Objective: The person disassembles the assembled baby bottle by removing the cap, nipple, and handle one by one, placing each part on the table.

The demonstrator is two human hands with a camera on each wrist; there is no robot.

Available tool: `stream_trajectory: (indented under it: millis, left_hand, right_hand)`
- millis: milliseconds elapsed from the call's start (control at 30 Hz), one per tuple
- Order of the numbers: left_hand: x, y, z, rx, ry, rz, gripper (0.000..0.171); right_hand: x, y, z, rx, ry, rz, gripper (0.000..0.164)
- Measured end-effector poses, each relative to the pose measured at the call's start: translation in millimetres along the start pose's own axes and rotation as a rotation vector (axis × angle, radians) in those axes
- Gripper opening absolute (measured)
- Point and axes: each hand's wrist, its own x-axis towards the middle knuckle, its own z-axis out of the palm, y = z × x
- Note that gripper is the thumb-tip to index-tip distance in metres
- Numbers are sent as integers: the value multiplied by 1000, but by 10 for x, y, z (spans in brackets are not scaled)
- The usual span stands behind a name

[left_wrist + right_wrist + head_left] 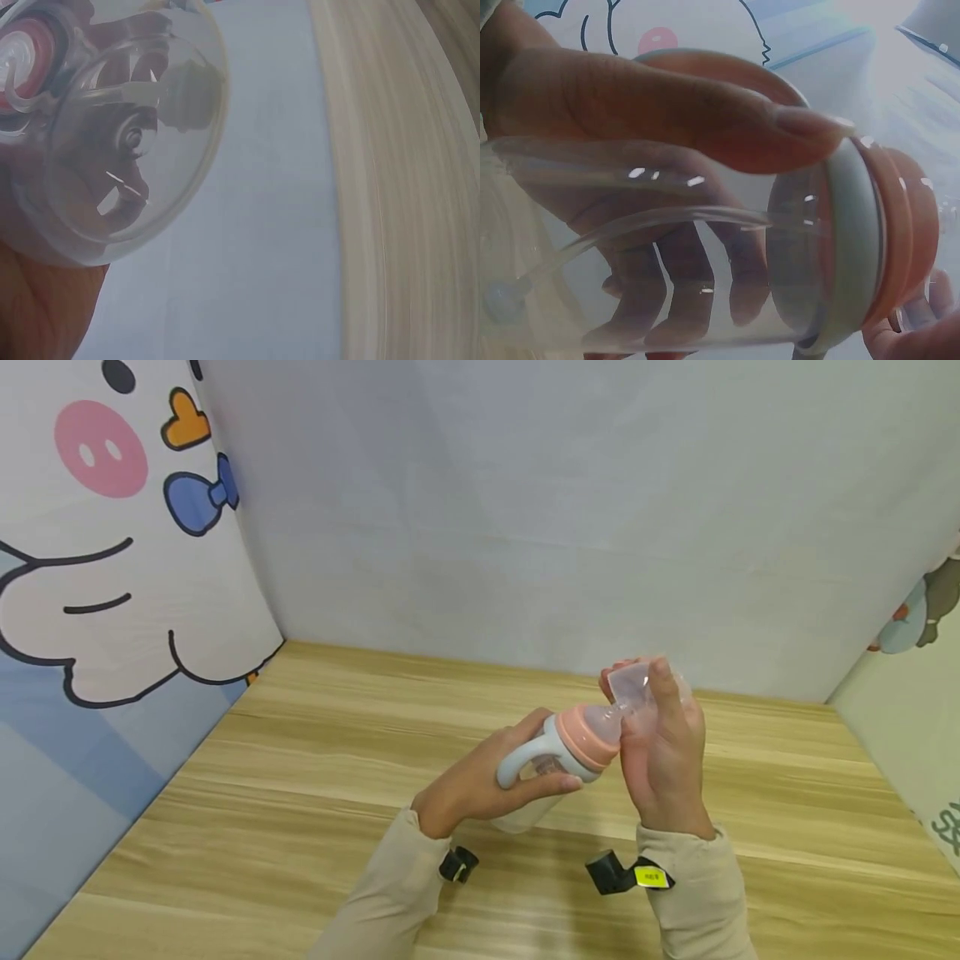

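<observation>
The bottle (573, 752) is held over the tabletop (330, 777), its long axis slanting so that the base points toward the person's left sleeve and the teat (604, 722) points away, toward the right hand (667, 756). The left hand (474, 781) is the nearer one: its grip wraps the bottle's body, thumb on one side and fingers on the other, just below the collar (588, 737). The right hand's grip grasps a clear cap (628, 681) between thumb and fingers. The cap lies just beyond the bottle's teat end, roughly in line with that axis; whether cap and teat touch, I cannot tell.

Counted: one bottle, with one collar and one teat; one cap; one handle (525, 754) plainly showing on the bottle's left side; one tube (682, 214) inside the bottle, ending in one weight (506, 300) near the base; two hands; and two small cameras, one below the bottle's base (458, 864), the other below and right of the bottle (609, 872).
</observation>
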Motion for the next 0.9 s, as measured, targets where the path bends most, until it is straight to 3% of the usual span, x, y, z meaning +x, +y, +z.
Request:
stream_trajectory:
  millis: [233,567,900]
  left_hand:
    - [-5,-14,-38,1,15,56,47]
    - [-13,-30,-93,6,24,68,44]
    - [-33,-33,-111,4,30,65,44]
  right_hand:
    - [27,-15,14,3,7,-48,16]
    - [34,-85,9,46,5,-65,11]
    - [44,-142,-24,-20,60,-131,5]
